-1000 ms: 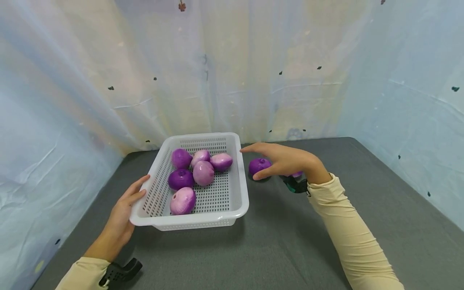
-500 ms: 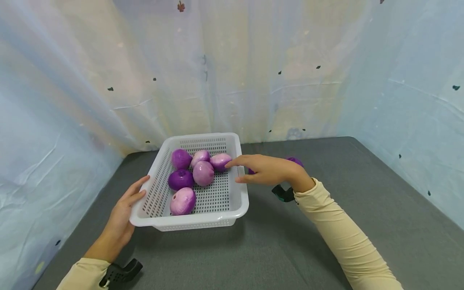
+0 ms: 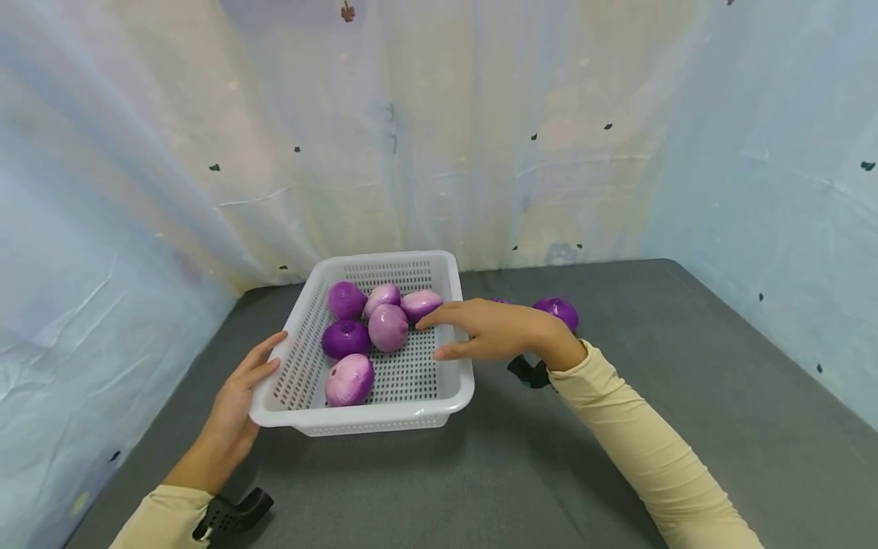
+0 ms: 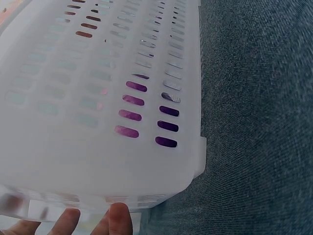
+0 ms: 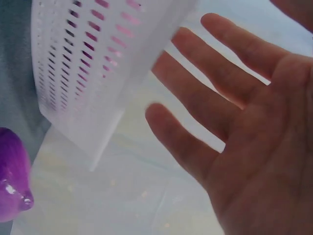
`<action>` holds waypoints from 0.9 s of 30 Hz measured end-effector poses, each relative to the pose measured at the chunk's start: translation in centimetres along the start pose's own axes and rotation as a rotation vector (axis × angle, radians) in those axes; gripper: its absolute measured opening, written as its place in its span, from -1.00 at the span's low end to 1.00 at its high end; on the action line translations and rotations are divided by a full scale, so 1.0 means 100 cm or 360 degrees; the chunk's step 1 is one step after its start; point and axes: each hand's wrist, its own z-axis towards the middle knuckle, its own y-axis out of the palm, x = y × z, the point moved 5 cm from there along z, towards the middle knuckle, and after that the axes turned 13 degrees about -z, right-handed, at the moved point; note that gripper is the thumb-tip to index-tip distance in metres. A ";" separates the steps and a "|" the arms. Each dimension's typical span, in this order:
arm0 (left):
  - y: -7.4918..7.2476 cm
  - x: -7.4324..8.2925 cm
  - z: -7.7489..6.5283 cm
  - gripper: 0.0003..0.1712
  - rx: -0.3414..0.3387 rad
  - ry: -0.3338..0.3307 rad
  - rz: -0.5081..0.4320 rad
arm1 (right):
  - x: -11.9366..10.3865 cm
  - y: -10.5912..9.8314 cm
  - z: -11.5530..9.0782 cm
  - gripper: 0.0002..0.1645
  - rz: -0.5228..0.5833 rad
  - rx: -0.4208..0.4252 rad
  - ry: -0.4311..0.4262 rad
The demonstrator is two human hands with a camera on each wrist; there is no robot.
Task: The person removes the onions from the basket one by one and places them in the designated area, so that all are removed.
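A white plastic basket (image 3: pixel 384 415) with slotted walls holds several peeled red onions (image 3: pixel 388 328) in its left and back parts. My left hand (image 3: pixel 229 412) holds its left rim, and fingertips (image 4: pixel 120 219) show at the rim in the left wrist view. Over the right rim reaches my right hand (image 3: pixel 497 329), its fingers (image 5: pixel 195 98) spread and nothing between them in the right wrist view. Close to that hand, on the right, a dark purple onion (image 3: pixel 557 310) lies on the table. Another onion (image 3: pixel 499 300) is mostly hidden behind the right hand.
Dark grey cloth (image 3: pixel 549 473) covers the table. A pale patterned curtain (image 3: pixel 439 152) hangs along the back and both sides. Black wrist mounts (image 3: pixel 236 512) sit below both hands.
My right hand has moved left from above the onion beside the basket to over the right rim, slightly lower in view. The left hand and basket stay put.
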 end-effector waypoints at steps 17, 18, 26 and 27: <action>0.002 0.000 -0.003 -0.39 0.0021 -0.0013 0.0037 | -0.042 -0.029 0.072 -0.30 -0.0147 -0.0179 -0.0224; 0.002 0.000 -0.003 -0.39 0.0026 -0.0012 0.0037 | -0.045 -0.027 0.078 -0.29 -0.0161 -0.0206 -0.0212; 0.004 0.001 -0.003 -0.38 0.0031 -0.0008 0.0021 | -0.053 0.007 0.122 -0.24 -0.0290 -0.0456 -0.0165; 0.004 0.000 -0.003 -0.38 0.0031 -0.0012 0.0019 | -0.053 0.012 0.124 -0.24 -0.0284 -0.0488 -0.0168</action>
